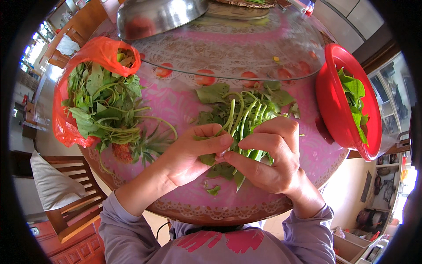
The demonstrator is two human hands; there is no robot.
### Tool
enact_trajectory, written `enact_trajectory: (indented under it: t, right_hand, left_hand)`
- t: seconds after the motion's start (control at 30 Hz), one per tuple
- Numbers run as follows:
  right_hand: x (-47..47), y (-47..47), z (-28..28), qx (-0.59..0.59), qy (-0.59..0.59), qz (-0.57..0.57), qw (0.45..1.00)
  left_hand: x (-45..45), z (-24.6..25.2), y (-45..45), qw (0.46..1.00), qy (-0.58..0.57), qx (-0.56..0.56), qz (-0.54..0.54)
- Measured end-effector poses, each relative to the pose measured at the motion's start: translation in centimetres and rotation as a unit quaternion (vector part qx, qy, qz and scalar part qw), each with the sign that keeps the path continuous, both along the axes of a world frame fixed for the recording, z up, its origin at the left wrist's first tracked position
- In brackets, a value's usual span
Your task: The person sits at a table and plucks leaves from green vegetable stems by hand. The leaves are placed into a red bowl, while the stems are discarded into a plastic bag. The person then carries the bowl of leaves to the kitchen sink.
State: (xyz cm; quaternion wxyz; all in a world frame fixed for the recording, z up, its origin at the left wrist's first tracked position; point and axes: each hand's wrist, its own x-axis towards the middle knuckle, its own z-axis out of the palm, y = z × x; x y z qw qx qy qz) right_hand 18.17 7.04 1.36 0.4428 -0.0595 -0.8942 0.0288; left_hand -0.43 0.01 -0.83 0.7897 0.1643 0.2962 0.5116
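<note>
My left hand [194, 151] pinches a green stem [227, 127] of a leafy vegetable between thumb and fingers, with a bit of leaf below. Close against it, the thumb tip of my right hand [273, 151] meets the left fingertips. Its index finger is bent; whether it grips the stem there is hidden. Beneath and beyond both hands lies a pile of leafy greens [214, 94], many stems pointing towards me. A small torn leaf [213, 190] rests on the pink patterned tablecloth [184, 198] near the front edge.
At the left, a red plastic bag [62, 122] spills more greens [99, 99]. A red plastic basin [333, 99] with picked leaves [352, 92] stands right. Further back are a glass top [230, 62] and a steel bowl [165, 16]. A wooden chair [72, 171] stands left of the table.
</note>
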Motion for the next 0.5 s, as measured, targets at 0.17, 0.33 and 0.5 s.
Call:
enact_trajectory:
  t: [0.17, 0.33, 0.5]
  right_hand:
    - [-0.16, -0.02, -0.15, -0.044, 0.02, 0.0, 0.999]
    - [-0.05, 0.09, 0.39, -0.328, -0.018, 0.053, 0.943]
    - [0.15, 0.12, -0.13, -0.543, -0.022, 0.103, 0.833]
  left_hand:
    - [0.17, 0.31, -0.12, 1.0, 0.022, -0.006, 0.001]
    - [0.0, 0.1, -0.16, 1.0, 0.021, 0.011, -0.004]
    - [0.04, 0.14, -0.12, 1.0, 0.02, 0.003, -0.014]
